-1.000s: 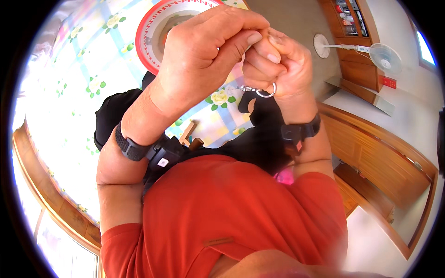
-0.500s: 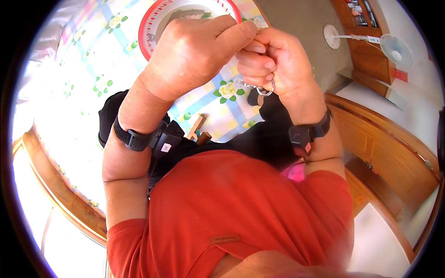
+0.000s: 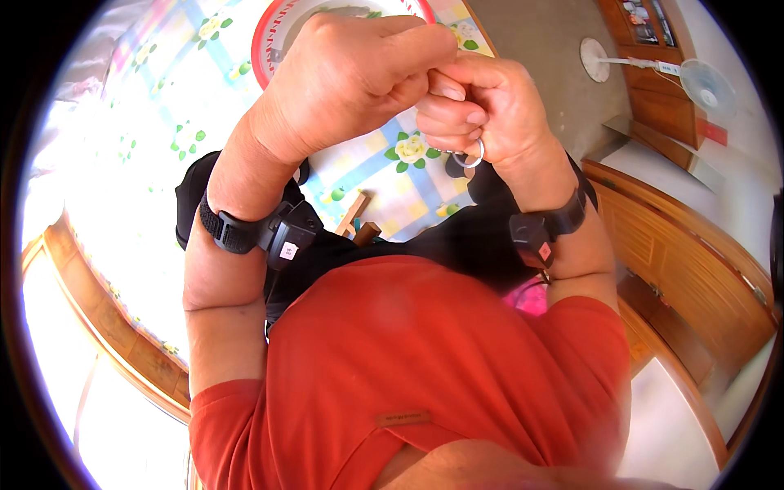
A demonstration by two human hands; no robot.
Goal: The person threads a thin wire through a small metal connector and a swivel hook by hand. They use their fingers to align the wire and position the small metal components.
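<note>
In the head view, your left hand (image 3: 357, 77) curls inward against your right fingertips; its own tips are hidden, so you cannot tell whether they pinch anything. Your right hand (image 3: 492, 108) is folded nearly closed, apparently gripping the small silver metal ring (image 3: 481, 152), which hangs beneath its fingers, above the pastel floral tablecloth (image 3: 412, 149). The step looks like fine two-handed fingertip work; the next move calls for a steady right grip.
</note>
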